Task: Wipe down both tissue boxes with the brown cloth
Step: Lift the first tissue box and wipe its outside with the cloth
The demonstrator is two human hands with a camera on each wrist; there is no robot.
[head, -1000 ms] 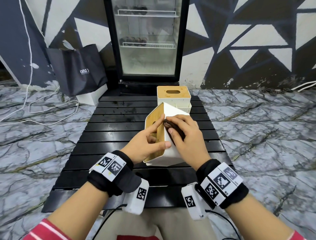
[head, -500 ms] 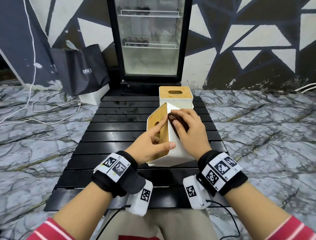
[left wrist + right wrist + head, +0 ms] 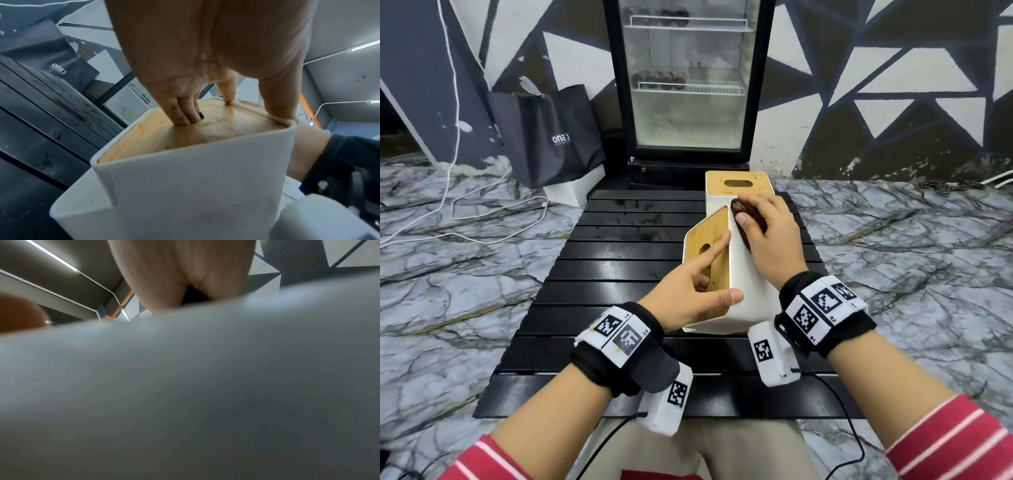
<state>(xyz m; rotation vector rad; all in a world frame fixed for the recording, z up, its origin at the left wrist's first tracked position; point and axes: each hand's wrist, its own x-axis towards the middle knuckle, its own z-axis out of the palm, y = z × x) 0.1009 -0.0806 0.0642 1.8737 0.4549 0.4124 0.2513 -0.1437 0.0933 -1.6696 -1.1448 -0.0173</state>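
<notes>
Since the earlier frame the right hand [image 3: 765, 236] has slid the brown cloth [image 3: 748, 219] up to the tipped tissue box [image 3: 743, 291]'s far end on the bench [image 3: 619, 246], near the second tissue box [image 3: 736, 186]. At the left wrist, the left hand [image 3: 197, 68] hooks fingers into the lid slot, bracing it. The right wrist shows mostly blurred white wall.
</notes>
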